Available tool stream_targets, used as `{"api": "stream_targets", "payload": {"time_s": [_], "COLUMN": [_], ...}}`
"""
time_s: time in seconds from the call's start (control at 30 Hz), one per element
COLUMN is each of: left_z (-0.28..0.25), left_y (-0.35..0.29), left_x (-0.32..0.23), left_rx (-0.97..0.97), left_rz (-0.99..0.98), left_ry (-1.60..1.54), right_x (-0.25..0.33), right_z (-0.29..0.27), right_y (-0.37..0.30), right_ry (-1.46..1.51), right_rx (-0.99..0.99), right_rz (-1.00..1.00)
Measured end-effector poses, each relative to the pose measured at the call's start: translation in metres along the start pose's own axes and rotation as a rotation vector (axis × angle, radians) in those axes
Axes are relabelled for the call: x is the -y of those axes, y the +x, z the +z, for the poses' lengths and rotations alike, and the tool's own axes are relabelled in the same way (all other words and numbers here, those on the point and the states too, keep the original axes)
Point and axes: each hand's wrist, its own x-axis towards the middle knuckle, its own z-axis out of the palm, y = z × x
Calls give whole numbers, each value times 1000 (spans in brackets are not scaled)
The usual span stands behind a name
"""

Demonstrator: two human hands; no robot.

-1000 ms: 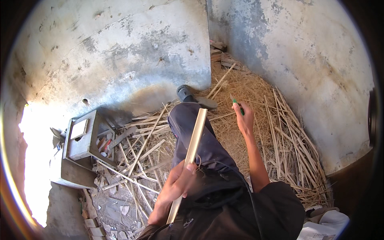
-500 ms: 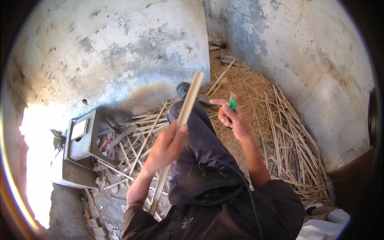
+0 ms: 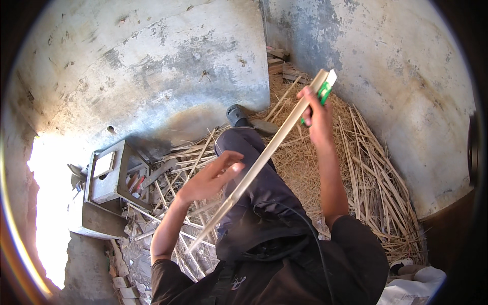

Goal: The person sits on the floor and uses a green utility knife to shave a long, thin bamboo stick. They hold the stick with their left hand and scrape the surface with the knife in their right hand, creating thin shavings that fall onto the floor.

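Observation:
A long split bamboo strip (image 3: pixel 270 151) slants across my lap, its upper end far right and its lower end near my waist. My right hand (image 3: pixel 320 122) is closed on a green utility knife (image 3: pixel 324 91) with its pale blade showing, and its fingers also grip the strip near the upper end. My left hand (image 3: pixel 211 178) is held beside the middle of the strip, open, fingers stretched out, with a gap between it and the strip. The palm side of my right hand is partly hidden.
Thin shavings (image 3: pixel 300 178) heap on the floor ahead and right, with many split strips (image 3: pixel 373 178) along the right wall. A worn wooden box (image 3: pixel 107 178) stands at left by a bright opening. More strips lie beside my bent leg (image 3: pixel 249 178). Stained walls (image 3: pixel 152 61) rise ahead.
My left hand has let go of the bamboo strip. My right hand, with the knife, has moved up and right and taken hold of the strip, which now tilts further right.

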Motion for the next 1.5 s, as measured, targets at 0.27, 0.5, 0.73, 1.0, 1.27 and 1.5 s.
{"api": "stream_targets", "payload": {"time_s": [0.27, 0.5, 0.73, 1.0, 1.27, 1.5], "left_z": [-34, 33, 82, 86, 83, 91], "left_y": [-52, -56, -44, -41, -38, -50], "left_x": [35, 8, 23, 21, 16, 3], "left_rx": [351, 28, -63, 11, -80, -166], "left_rz": [-96, -338, -228, -179, -106, -205], "left_ry": [-139, -412, -489, -439, -437, -512], "right_x": [15, 3, -39, -18, -17, -29], "right_z": [-75, -73, -44, -3, -8, -8], "right_y": [51, 27, -33, -54, -64, -103], "right_ry": [221, 73, -57, 6, -211, -376], "right_rx": [-199, -199, -84, -65, 49, 282], "right_rz": [-33, -35, 12, 24, -152, -183]}}
